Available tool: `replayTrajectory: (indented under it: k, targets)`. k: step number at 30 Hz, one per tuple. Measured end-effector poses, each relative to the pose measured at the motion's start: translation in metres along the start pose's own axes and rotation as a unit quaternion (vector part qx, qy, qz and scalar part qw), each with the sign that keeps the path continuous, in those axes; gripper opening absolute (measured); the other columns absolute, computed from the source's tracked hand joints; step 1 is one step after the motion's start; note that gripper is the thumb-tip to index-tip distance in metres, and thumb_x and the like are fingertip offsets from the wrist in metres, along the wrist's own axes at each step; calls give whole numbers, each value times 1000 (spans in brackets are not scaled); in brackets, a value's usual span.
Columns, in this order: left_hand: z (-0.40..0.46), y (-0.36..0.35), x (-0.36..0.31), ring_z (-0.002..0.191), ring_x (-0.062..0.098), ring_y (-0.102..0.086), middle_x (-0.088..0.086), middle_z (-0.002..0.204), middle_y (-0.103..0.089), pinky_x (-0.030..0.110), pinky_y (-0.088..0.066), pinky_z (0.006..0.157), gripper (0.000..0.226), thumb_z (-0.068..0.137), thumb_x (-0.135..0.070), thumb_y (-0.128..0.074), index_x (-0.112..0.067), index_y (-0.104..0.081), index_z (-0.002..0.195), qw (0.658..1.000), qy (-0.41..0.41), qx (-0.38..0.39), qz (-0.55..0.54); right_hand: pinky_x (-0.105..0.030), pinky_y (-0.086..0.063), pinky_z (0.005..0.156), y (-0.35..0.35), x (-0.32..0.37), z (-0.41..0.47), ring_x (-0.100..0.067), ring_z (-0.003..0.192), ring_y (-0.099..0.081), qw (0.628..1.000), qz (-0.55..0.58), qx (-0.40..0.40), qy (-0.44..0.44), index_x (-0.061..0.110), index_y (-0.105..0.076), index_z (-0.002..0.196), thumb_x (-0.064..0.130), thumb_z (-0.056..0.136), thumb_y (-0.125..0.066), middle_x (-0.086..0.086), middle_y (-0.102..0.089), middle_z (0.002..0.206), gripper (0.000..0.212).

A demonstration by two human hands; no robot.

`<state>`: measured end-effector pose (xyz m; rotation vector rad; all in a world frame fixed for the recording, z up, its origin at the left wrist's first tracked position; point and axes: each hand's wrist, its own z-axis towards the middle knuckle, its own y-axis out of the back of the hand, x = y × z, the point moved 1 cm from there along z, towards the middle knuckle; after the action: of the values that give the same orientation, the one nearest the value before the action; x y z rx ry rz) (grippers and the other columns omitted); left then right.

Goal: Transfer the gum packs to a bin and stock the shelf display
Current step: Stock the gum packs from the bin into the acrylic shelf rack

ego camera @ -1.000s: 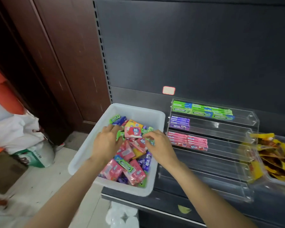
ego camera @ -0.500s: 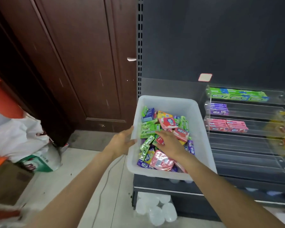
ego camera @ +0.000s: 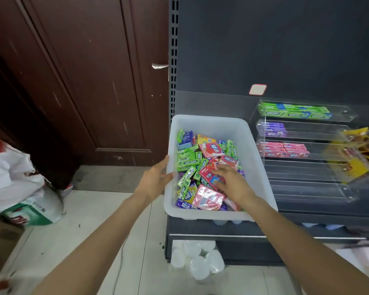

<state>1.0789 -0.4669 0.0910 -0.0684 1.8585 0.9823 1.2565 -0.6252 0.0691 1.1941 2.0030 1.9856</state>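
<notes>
A white plastic bin (ego camera: 213,123) sits on the dark shelf, filled with mixed gum packs (ego camera: 188,160) in green, pink, purple and yellow. My left hand (ego camera: 156,179) holds the bin's left wall, thumb over the rim. Inside the bin, my right hand (ego camera: 232,184) lies on the pile, its fingers spread over a pink pack (ego camera: 209,174). To the right stands a clear tiered display (ego camera: 307,156) with green packs (ego camera: 294,111) on the top tier, purple packs (ego camera: 272,128) below them and pink packs (ego camera: 283,150) on the third; the lower tiers hold nothing.
A brown wooden door (ego camera: 83,81) stands left of the shelving upright. A white bag and a green box (ego camera: 24,196) lie on the floor at left. White cups (ego camera: 196,258) sit under the shelf. A clear tub of yellow packets (ego camera: 358,154) is at the right edge.
My left hand has left the pile and taken hold of the bin's left wall. My right hand stays on the packs. My view has swung left, so the display sits further right.
</notes>
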Motion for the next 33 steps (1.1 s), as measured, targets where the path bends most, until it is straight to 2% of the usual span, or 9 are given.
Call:
replayTrajectory:
  k: [3,8,12,16,19,22,24,27,33]
  targets:
    - [0,-1,-1,109,19,-58,5,130,-57,25,-47,77,59,94,-25,-54,-23,-28,147,1000,-4,-4,5,-28,-40,100,0,4,3,-22,120,-49,998,-30,-51,-2,8,-58,123,4,92,-52,-8,-46,137,32]
    - [9,-1,-6,121,24,-47,8,135,-46,30,-36,101,56,90,-18,-61,-11,-39,141,995,-32,-33,90,-20,-43,81,9,10,11,-21,98,-57,998,-15,-57,-20,4,-64,100,1,86,-62,-12,-59,113,14]
    - [10,-2,-19,128,21,-35,3,140,-42,25,-26,106,48,91,-18,-59,-14,-45,137,986,-88,-72,124,-29,-50,83,20,24,15,-16,86,-57,994,62,-87,-3,6,-64,94,1,79,-68,-7,-64,98,16]
    - [14,-7,-33,125,19,-40,0,137,-50,30,-32,103,48,89,-27,-62,-18,-49,135,984,-136,-22,116,-14,-45,77,28,52,22,-8,83,-58,961,249,-122,23,7,-68,94,2,80,-67,1,-63,92,15]
    - [17,-5,-35,107,15,-56,3,121,-63,29,-43,96,41,87,-26,-64,-16,-58,127,988,-135,0,73,-12,-49,78,30,68,28,-11,83,-61,922,367,-119,16,6,-68,90,3,81,-68,0,-65,86,9]
    - [19,3,-29,85,8,-59,3,102,-70,14,-43,79,26,88,-18,-64,-12,-67,113,991,-121,-36,34,-23,-52,86,23,71,34,-14,90,-63,906,414,-88,12,10,-68,94,8,86,-65,2,-65,88,8]
    - [19,10,-22,78,9,-61,0,92,-71,11,-43,72,19,88,-14,-62,-11,-69,106,991,-116,-58,28,-25,-49,89,16,68,38,-14,97,-62,923,378,-68,23,15,-67,100,17,90,-60,5,-66,97,12]
    - [17,18,-15,76,16,-63,0,86,-72,18,-47,71,16,89,-11,-61,-10,-70,102,992,-97,-79,15,-12,-41,83,4,58,43,-13,102,-59,979,199,-33,44,10,-65,113,19,92,-58,0,-64,110,23]
    - [19,25,-4,75,5,-59,-1,90,-72,1,-40,65,17,89,-14,-62,-13,-70,103,994,-77,-78,7,-30,-37,104,-16,47,49,-19,118,-45,997,-51,16,60,22,-57,127,13,86,-66,-4,-49,124,43]
